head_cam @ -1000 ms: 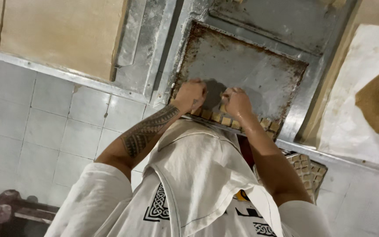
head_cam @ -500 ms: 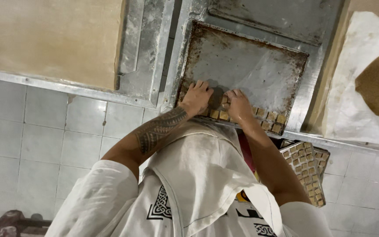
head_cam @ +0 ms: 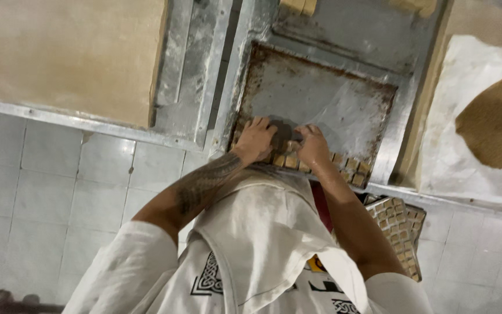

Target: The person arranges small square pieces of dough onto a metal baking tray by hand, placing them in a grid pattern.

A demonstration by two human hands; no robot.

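Laying small tan dough squares (head_cam: 290,161) in a row along the near edge of a rusty metal baking tray (head_cam: 326,99), left hand (head_cam: 255,138) and right hand (head_cam: 311,145) both pressed flat, fingers spread and released on the pieces. Next calling for another square beside the row. Nearby: sheeted dough slab (head_cam: 76,55) left, second filled tray (head_cam: 401,224) low at right, nothing blocking.
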